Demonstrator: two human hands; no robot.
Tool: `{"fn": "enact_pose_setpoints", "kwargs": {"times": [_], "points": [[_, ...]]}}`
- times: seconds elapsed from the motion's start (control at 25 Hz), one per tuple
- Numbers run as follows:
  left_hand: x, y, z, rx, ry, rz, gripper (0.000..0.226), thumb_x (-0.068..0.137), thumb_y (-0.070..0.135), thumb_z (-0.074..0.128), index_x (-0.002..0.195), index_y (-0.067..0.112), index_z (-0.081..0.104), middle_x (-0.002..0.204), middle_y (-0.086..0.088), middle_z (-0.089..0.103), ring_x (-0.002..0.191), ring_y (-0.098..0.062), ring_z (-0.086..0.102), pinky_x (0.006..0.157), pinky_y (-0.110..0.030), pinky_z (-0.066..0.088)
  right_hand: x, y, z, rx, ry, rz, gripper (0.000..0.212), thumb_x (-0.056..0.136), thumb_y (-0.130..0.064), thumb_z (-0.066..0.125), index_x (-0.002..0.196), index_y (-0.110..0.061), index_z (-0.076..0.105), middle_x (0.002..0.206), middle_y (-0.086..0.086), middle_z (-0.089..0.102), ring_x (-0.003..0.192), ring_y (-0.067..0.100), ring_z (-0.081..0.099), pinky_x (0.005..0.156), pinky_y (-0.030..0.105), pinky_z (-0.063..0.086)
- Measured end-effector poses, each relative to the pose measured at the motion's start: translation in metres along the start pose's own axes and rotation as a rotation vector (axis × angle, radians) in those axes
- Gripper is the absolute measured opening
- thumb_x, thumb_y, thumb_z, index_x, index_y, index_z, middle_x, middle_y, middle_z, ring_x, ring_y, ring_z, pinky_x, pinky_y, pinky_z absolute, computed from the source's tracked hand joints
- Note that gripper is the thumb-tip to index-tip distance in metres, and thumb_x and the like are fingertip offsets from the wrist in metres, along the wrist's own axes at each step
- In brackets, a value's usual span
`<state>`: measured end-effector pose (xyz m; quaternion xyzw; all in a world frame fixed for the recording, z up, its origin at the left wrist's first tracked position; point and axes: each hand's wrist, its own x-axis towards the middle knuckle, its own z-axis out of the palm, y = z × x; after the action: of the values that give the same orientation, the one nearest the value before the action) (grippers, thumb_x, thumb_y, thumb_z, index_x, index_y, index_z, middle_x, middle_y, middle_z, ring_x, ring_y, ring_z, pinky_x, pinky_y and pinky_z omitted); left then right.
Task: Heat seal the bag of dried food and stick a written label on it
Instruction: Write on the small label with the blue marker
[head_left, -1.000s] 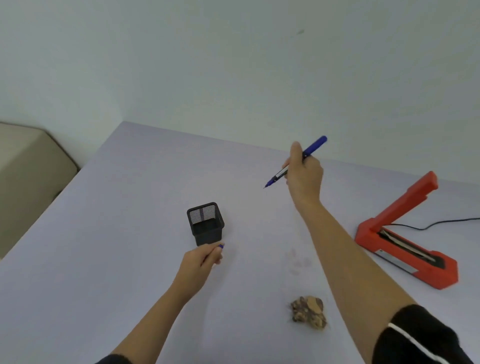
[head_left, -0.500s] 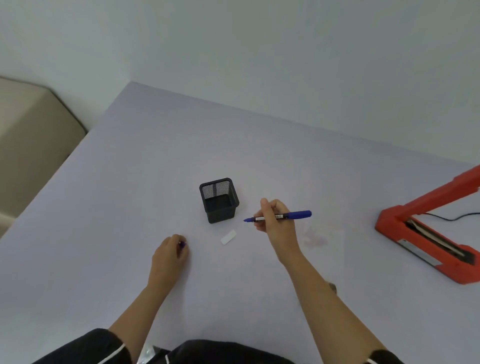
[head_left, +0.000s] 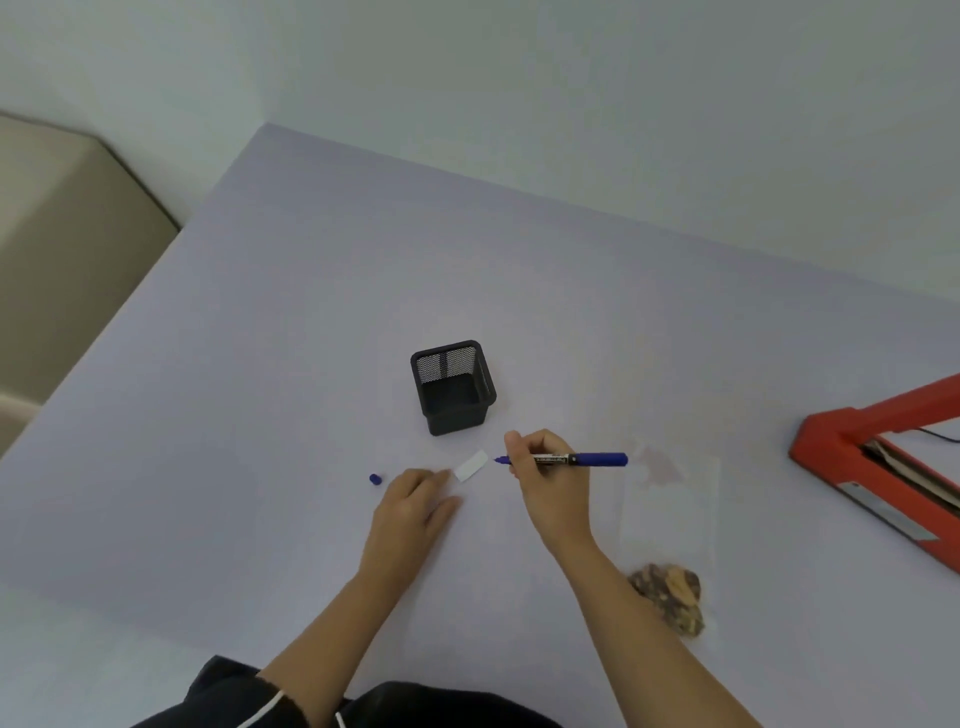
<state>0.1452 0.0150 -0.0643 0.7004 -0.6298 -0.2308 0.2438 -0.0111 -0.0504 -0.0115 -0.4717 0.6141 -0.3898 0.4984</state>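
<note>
Blue marker pen (head_left: 571, 459) sits pinched in right hand (head_left: 545, 486); flat left hand (head_left: 415, 501) touches small white label (head_left: 471, 465). Writing step: lower tip onto label.

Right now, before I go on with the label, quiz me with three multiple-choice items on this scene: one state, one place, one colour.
1. The pen in the right hand is:
A. capped
B. uncapped
C. snapped in two

2. The cap lies:
A. on the table, left of the left hand
B. in the right hand
C. on the pen

3. The sealer is:
A. black
B. white
C. red

Answers:
1. B, because the pen's bare tip points at the label.
2. A, because the small blue cap sits alone on the table, just beyond the left hand.
3. C, because the sealer's base and raised arm are both red.
</note>
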Motion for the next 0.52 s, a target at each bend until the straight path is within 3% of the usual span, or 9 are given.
{"fn": "enact_pose_setpoints", "kwargs": {"times": [0.2,0.4,0.52], "points": [[0.02,-0.003,0.018,-0.049,0.002,-0.031,0.037,0.079,0.024,0.073,0.11,0.005,0.068,0.093,-0.008,0.062,0.083,-0.021,0.058,0.072,-0.031,0.054,0.011,0.029,0.023,-0.039,0.028,-0.101,0.03,0.087,-0.035,0.058,0.064,-0.016,0.056,0.061,0.0,0.064,0.061,0.015,0.064,0.058,0.022,0.051],[0.024,-0.012,0.025,-0.018,0.075,0.029,0.045,0.082,0.045,0.055,0.103,0.009,0.073,0.088,-0.003,0.064,0.076,-0.014,0.059,0.066,-0.023,0.052,0.018,0.061,0.038,-0.086,0.038,-0.241,0.044,0.086,-0.04,0.051,0.068,0.0,0.055,0.064,0.014,0.06,0.058,0.023,0.056,0.056,0.025,0.048],[0.025,-0.013,0.025,-0.01,0.097,0.073,0.044,0.082,0.043,0.055,0.1,0.008,0.074,0.086,-0.005,0.065,0.074,-0.013,0.06,0.065,-0.019,0.05,0.021,0.068,0.041,-0.118,0.032,-0.304,0.041,0.088,-0.035,0.05,0.066,-0.001,0.055,0.063,0.012,0.058,0.062,0.019,0.053,0.056,0.016,0.044]]}}
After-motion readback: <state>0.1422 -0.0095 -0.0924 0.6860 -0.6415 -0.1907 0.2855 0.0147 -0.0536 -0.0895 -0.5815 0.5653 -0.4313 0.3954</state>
